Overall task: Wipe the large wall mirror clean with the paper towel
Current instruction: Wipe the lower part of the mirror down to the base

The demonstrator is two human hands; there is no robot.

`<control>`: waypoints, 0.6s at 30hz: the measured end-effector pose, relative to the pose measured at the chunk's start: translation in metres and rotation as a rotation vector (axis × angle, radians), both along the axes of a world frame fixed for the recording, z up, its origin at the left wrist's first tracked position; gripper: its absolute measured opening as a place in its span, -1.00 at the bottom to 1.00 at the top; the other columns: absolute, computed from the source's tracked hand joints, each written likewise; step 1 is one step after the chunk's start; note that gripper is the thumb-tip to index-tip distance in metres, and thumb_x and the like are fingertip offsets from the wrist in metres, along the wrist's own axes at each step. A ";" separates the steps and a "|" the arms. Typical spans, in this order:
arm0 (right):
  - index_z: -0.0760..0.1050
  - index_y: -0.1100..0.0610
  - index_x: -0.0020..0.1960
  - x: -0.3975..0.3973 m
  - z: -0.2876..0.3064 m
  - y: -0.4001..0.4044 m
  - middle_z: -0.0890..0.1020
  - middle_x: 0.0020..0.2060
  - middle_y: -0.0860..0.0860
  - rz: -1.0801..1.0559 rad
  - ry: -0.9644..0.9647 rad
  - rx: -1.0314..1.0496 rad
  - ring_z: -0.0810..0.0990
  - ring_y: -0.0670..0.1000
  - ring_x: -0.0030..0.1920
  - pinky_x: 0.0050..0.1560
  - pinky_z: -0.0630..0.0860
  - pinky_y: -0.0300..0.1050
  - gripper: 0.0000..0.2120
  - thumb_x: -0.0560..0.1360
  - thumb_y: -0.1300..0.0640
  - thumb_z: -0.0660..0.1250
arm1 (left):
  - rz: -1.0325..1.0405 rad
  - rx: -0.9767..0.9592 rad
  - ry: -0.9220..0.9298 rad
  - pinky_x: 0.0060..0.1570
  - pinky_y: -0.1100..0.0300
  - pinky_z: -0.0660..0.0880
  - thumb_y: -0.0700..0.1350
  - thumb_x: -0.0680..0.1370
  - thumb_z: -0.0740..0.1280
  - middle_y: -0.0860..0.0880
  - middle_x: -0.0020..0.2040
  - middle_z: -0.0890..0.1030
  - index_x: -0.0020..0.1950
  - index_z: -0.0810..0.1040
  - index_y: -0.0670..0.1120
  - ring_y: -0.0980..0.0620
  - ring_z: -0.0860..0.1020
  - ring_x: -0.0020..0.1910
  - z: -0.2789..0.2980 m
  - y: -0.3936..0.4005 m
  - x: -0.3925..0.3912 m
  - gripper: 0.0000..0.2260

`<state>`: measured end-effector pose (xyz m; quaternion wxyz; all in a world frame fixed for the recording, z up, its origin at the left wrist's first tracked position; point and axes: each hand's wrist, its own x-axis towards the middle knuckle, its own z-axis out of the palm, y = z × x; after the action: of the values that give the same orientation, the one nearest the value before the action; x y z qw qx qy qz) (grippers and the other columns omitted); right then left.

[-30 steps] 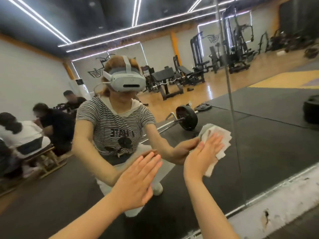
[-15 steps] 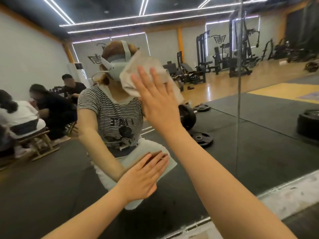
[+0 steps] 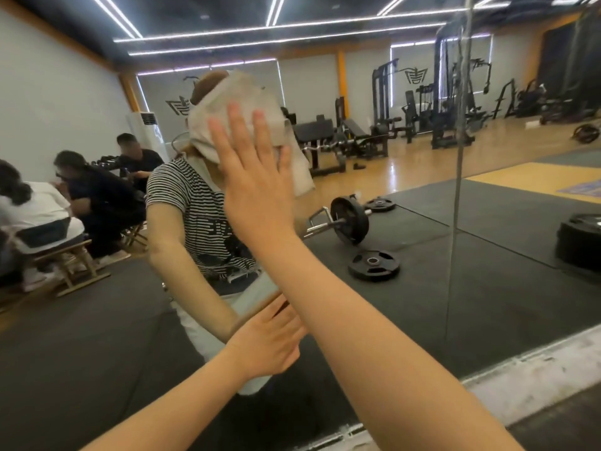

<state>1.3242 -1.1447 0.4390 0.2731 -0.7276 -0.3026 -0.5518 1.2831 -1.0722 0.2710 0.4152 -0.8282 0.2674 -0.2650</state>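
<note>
We stand close to the mirror [image 3: 487,288], which fills nearly the whole view and throws back a gym floor with weight plates and benches. Since a second ago the wiping has climbed: our right hand [image 3: 257,187] was low and to the right of centre, and now it is raised high in the middle of the glass. We judge the stroke to be running upward, so the lower part has likely been covered and the upper glass remains. Our left hand [image 3: 266,343] has barely shifted; it lies flat, fingers straight, bracing low on the glass. The right hand is spread wide, fingers straight and pointing up, pressing the paper towel [image 3: 247,102] to the glass. The crumpled towel's long axis slants from upper left to lower right.
</note>
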 end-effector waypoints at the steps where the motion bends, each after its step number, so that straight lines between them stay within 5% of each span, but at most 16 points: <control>1: 0.20 0.06 0.54 0.009 -0.004 -0.010 0.23 0.53 0.07 0.023 -0.043 -0.014 0.10 0.14 0.54 0.50 -0.14 0.14 -0.40 0.49 0.20 -0.02 | -0.009 -0.026 -0.029 0.42 -0.08 0.07 0.03 0.50 0.08 -0.10 0.24 0.59 0.28 0.55 -0.12 -0.14 0.39 0.33 -0.002 0.000 0.000 -0.53; 5: 0.25 0.13 0.51 0.047 -0.033 -0.056 0.28 0.50 0.14 0.090 0.075 0.183 0.11 0.14 0.51 0.49 -0.13 0.11 -0.48 0.55 0.17 0.13 | 0.008 -0.016 -0.093 0.51 -0.08 -0.15 0.05 0.51 0.07 -0.14 0.52 0.15 0.52 0.08 -0.25 -0.17 0.01 0.52 -0.002 0.002 0.001 -0.36; 9: 0.11 0.06 0.56 0.074 -0.085 -0.111 0.14 0.55 0.09 0.018 0.395 0.446 0.03 0.14 0.55 0.49 -0.02 0.22 -0.50 0.62 0.08 -0.05 | 0.019 -0.021 -0.067 0.50 -0.08 -0.09 0.05 0.51 0.08 -0.16 0.52 0.17 0.52 0.13 -0.25 -0.19 0.11 0.51 0.000 0.001 -0.001 -0.36; 18: 0.03 0.18 0.56 0.082 -0.243 -0.132 0.05 0.56 0.10 -0.067 0.708 0.815 -0.04 0.10 0.57 0.50 -0.13 -0.05 -0.51 0.65 0.17 -0.02 | 0.007 -0.022 -0.126 0.50 -0.08 -0.06 0.04 0.54 0.09 -0.18 0.52 0.17 0.53 0.16 -0.24 -0.17 0.15 0.51 -0.002 -0.001 -0.001 -0.39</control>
<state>1.4058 -1.2765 0.1958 0.6006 -0.7136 0.0700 -0.3539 1.2824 -1.0735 0.2687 0.4228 -0.8153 0.2348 -0.3183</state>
